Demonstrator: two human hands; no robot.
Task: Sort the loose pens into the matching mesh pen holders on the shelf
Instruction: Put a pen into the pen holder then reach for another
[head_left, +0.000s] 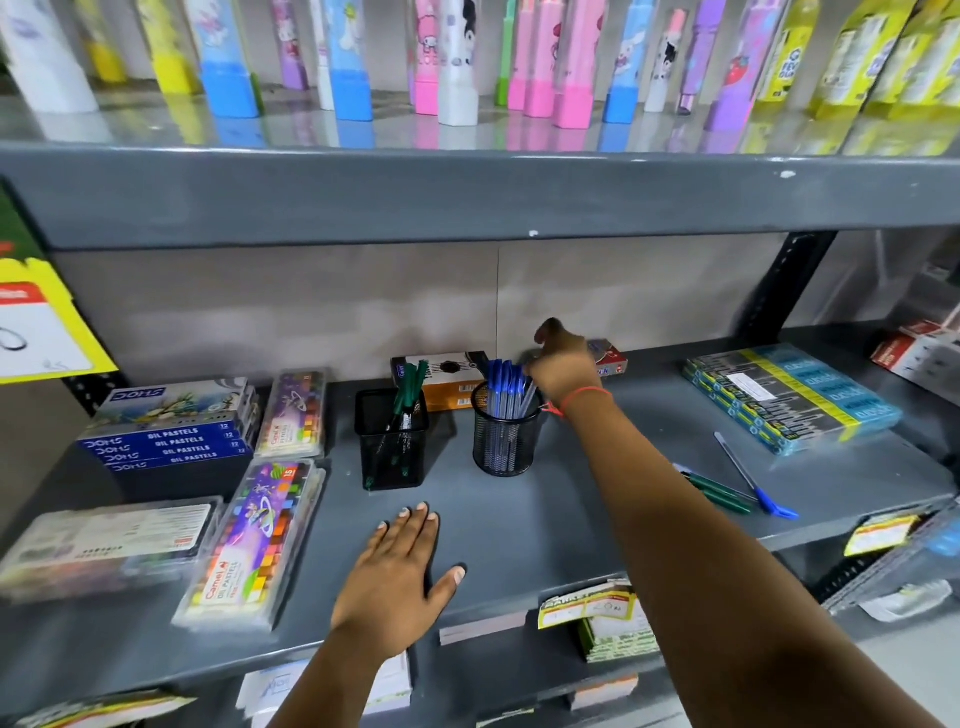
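A square black mesh holder (392, 447) holds a few green pens (408, 387). To its right, a round black mesh holder (506, 444) is packed with several blue pens (506, 387). My right hand (563, 366) reaches over the round holder, fingers pinched on a blue pen at the tops of the bunch. My left hand (402, 564) lies flat on the grey shelf (519, 530) in front of the holders, fingers spread and holding nothing. Loose green pens (719, 491) and one loose blue pen (753, 480) lie on the shelf at the right.
Oil pastel boxes (171, 441) and crayon packs (260, 540) fill the shelf's left side. A stack of blue-yellow packets (789, 397) sits at the right, with small boxes (449, 382) behind the holders. An upper shelf (467, 197) overhangs with colourful cases.
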